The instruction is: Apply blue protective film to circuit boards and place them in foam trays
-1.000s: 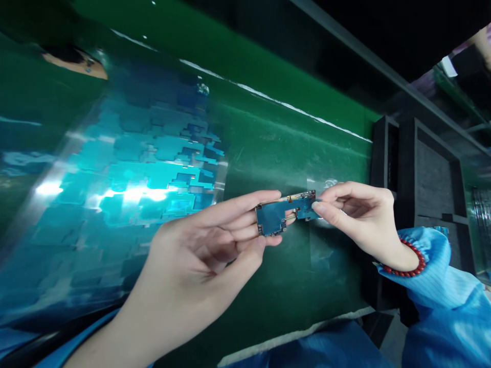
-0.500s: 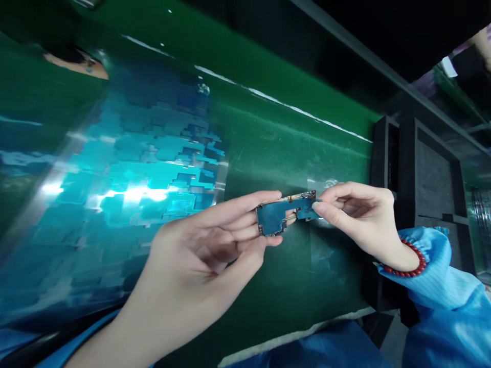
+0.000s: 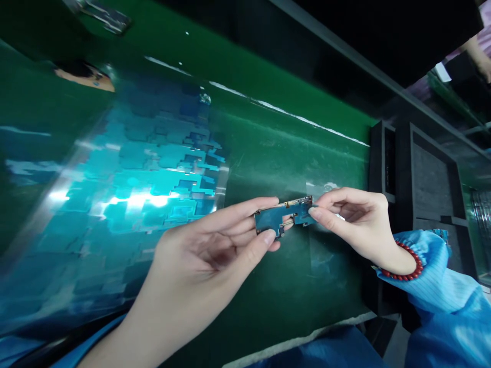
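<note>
A small circuit board [image 3: 284,228] with a blue film [image 3: 269,219] over its face is held up above the green mat. My left hand [image 3: 215,250] grips the board's left part, thumb on the near edge and fingers behind it. At its right end, my right hand [image 3: 351,217] pinches thumb and forefinger together at the corner of the blue film. How far the film is loose from the board there, I cannot make out. To the left, a shiny clear sheet [image 3: 88,240] carries several overlapping blue film pieces [image 3: 153,153].
Dark foam trays [image 3: 433,153] stand on the right, with another small board [image 3: 439,235] partly behind my sleeve. Another board-like part [image 3: 105,16] lies at the upper left. The green mat [image 3: 261,291] spans the bench. A person's arm [image 3: 477,53] shows at the far upper right.
My left thumb has slid up onto the board's face, covering part of the film. Both hands and the board have shifted only slightly. The view has moved a little.
</note>
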`<move>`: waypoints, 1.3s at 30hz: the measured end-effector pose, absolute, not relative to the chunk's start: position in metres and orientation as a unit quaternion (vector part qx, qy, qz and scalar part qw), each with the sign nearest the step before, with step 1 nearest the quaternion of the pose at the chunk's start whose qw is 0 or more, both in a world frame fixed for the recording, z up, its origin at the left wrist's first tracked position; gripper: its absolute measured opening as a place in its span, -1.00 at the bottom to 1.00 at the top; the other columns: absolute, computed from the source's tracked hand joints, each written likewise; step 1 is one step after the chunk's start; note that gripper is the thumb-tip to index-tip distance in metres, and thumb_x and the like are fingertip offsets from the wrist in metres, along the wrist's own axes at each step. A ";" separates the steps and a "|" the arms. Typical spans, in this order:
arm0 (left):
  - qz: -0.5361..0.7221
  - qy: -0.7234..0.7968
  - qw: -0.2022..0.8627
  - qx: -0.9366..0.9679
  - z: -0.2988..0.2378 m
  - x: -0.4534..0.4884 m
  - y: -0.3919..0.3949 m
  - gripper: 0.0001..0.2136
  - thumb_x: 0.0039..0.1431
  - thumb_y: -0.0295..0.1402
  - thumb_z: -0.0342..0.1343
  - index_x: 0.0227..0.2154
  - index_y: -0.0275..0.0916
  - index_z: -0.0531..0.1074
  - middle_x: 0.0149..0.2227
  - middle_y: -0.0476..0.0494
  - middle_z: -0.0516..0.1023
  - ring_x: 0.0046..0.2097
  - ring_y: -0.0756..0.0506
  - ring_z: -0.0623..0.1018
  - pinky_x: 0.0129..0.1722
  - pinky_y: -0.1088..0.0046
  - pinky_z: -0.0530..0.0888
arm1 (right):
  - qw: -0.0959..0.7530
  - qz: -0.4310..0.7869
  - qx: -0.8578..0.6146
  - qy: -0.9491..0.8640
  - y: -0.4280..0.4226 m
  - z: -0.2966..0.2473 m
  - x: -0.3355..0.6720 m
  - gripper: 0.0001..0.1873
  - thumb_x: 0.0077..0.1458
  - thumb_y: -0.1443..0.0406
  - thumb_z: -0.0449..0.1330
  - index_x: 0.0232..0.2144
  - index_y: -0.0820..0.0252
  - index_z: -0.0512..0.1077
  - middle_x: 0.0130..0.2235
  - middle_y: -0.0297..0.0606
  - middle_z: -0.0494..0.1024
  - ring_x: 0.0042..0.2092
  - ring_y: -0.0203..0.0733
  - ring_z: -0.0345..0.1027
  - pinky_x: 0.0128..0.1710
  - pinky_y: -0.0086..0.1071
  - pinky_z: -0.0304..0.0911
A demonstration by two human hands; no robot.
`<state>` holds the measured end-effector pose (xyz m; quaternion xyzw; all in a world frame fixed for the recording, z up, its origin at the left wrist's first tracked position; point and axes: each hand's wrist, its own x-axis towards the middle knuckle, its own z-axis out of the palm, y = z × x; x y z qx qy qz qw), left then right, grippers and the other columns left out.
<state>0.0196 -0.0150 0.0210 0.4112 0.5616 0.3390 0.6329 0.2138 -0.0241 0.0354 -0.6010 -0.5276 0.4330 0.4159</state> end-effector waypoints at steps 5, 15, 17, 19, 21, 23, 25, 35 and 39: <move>0.359 0.542 0.632 0.423 0.015 0.018 -0.015 -0.77 -0.09 -0.27 0.35 -0.29 0.00 0.60 -0.43 0.09 0.68 -0.45 -0.04 0.65 -0.47 0.67 0.57 | 0.417 0.435 -0.598 -0.528 -0.024 0.035 0.213 -0.93 -0.06 0.39 0.38 -0.48 0.18 0.55 -0.41 -0.32 0.63 -0.40 -0.27 0.53 -0.35 -0.45 0.53; 0.362 0.560 0.604 0.436 0.012 0.020 -0.017 -0.86 -0.06 -0.21 0.34 -0.37 0.07 0.60 -0.53 0.17 0.63 -0.48 -0.02 0.63 -0.48 0.68 0.57 | 0.402 0.443 -0.586 -0.546 -0.026 0.030 0.213 -0.93 -0.02 0.34 0.36 -0.44 0.21 0.54 -0.38 -0.29 0.63 -0.35 -0.27 0.54 -0.28 -0.44 0.52; 0.359 0.560 0.596 0.449 0.011 0.019 -0.017 -0.86 -0.06 -0.21 0.34 -0.36 0.07 0.60 -0.54 0.16 0.62 -0.48 -0.02 0.62 -0.48 0.66 0.58 | 0.393 0.442 -0.584 -0.556 -0.026 0.029 0.214 -0.92 0.00 0.32 0.36 -0.43 0.22 0.53 -0.38 -0.29 0.62 -0.35 -0.28 0.53 -0.29 -0.44 0.50; 0.357 0.559 0.589 0.462 0.009 0.018 -0.017 -0.86 -0.05 -0.22 0.34 -0.36 0.08 0.60 -0.55 0.17 0.61 -0.48 -0.03 0.62 -0.48 0.66 0.58 | 0.384 0.437 -0.584 -0.567 -0.026 0.029 0.215 -0.89 0.02 0.29 0.35 -0.43 0.22 0.52 -0.39 -0.29 0.61 -0.37 -0.29 0.51 -0.31 -0.44 0.49; 0.355 0.559 0.583 0.471 0.008 0.017 -0.017 -0.86 -0.05 -0.21 0.34 -0.35 0.09 0.60 -0.55 0.17 0.61 -0.47 -0.03 0.63 -0.49 0.66 0.57 | 0.376 0.430 -0.585 -0.576 -0.026 0.029 0.215 -0.86 0.03 0.26 0.35 -0.43 0.23 0.51 -0.41 -0.29 0.60 -0.40 -0.30 0.48 -0.33 -0.43 0.48; 0.356 0.556 0.581 0.476 0.008 0.017 -0.018 -0.85 -0.04 -0.20 0.33 -0.34 0.10 0.60 -0.55 0.17 0.61 -0.46 -0.03 0.63 -0.49 0.66 0.57 | 0.373 0.426 -0.585 -0.581 -0.026 0.029 0.215 -0.84 0.03 0.24 0.35 -0.43 0.23 0.50 -0.43 -0.29 0.59 -0.41 -0.31 0.46 -0.35 -0.44 0.46; 0.358 0.557 0.579 0.476 0.008 0.018 -0.019 -0.86 -0.04 -0.20 0.33 -0.34 0.11 0.60 -0.54 0.18 0.61 -0.46 -0.02 0.63 -0.48 0.66 0.57 | 0.375 0.426 -0.580 -0.584 -0.026 0.029 0.214 -0.83 0.04 0.23 0.34 -0.44 0.23 0.50 -0.44 -0.30 0.58 -0.42 -0.32 0.45 -0.36 -0.44 0.45; 0.366 0.539 0.596 0.469 0.007 0.020 -0.018 -0.86 -0.03 -0.21 0.34 -0.35 0.11 0.59 -0.55 0.19 0.61 -0.47 -0.02 0.63 -0.46 0.65 0.58 | 0.345 0.359 -0.607 -0.619 -0.023 0.026 0.218 -0.75 0.00 0.22 0.36 -0.55 0.20 0.40 -0.54 -0.38 0.46 -0.48 -0.35 0.32 -0.43 -0.44 0.32; 0.356 0.536 0.617 0.453 0.009 0.018 -0.016 -0.79 -0.07 -0.16 0.35 -0.33 -0.02 0.58 -0.50 0.08 0.65 -0.45 -0.09 0.65 -0.45 0.57 0.60 | 0.358 0.369 -0.618 -0.595 -0.019 0.024 0.221 -0.69 -0.01 0.18 0.36 -0.58 0.21 0.37 -0.55 -0.39 0.43 -0.51 -0.38 0.28 -0.46 -0.45 0.28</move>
